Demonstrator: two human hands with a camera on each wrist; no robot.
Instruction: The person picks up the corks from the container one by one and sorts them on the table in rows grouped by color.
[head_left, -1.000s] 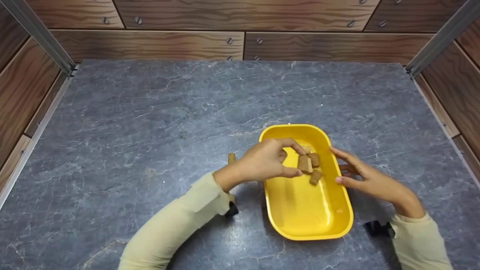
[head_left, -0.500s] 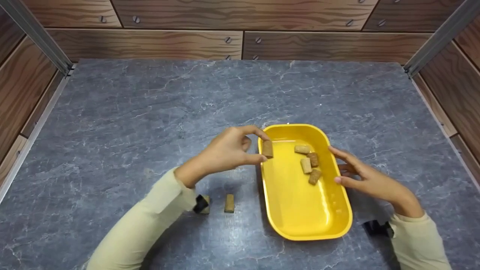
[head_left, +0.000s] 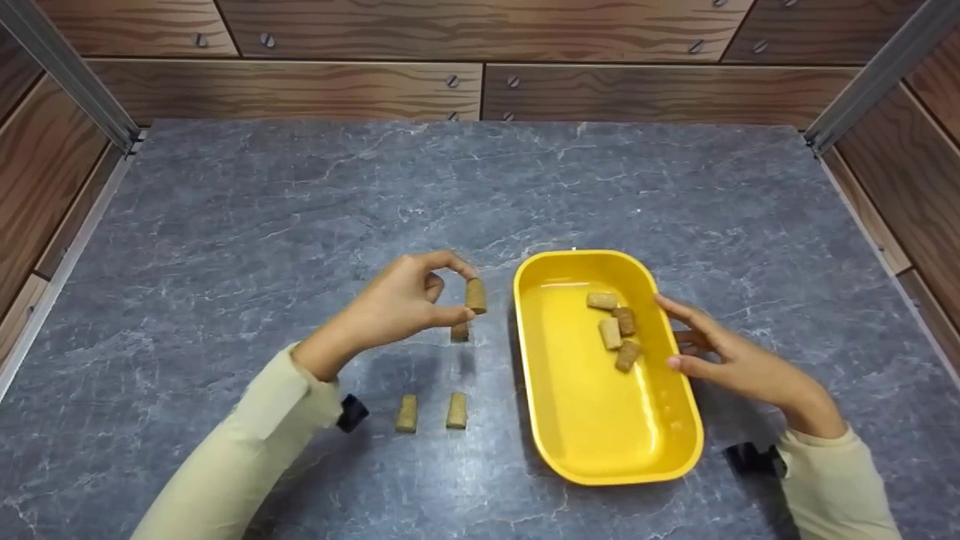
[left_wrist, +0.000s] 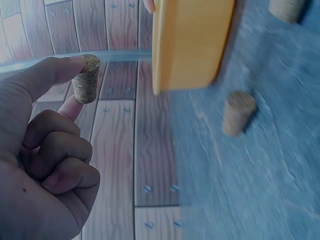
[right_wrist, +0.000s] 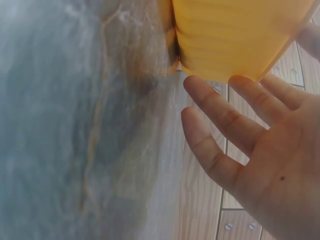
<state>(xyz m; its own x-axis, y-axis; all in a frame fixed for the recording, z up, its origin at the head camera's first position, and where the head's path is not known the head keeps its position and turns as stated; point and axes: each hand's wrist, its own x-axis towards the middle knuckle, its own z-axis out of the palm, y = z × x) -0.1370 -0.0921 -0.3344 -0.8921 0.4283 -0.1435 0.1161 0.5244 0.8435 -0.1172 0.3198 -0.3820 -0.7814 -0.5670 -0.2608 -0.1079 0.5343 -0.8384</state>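
Between thumb and forefinger, my left hand (head_left: pixel 390 304) pinches a cork (head_left: pixel 476 296) in the air, left of the yellow tub (head_left: pixel 697 427). In the left wrist view this cork (left_wrist: pixel 86 82) is tapered and speckled brown. A standing cork (head_left: pixel 460 332) shows partly behind the left thumb. Two more corks stand upright nearer the front, one cork (head_left: pixel 406 414) to the left and one cork (head_left: pixel 457 411) to the right. Inside the tub several corks (head_left: pixel 610 334) lie in a loose cluster. My right hand (head_left: pixel 739 367) rests its fairly straight fingers against the tub's right side.
The grey marbled tabletop (head_left: pixel 337 195) carries everything. Wood-patterned panels (head_left: pixel 300 90) wall off the back and both sides, with metal posts (head_left: pixel 870 75) at the far corners. Black wrist mounts (head_left: pixel 352 413) hang below both sleeves.
My left hand took a cork from the cluster in the tub and carried it left over the rim, above the table. The right hand stays on the tub's side.
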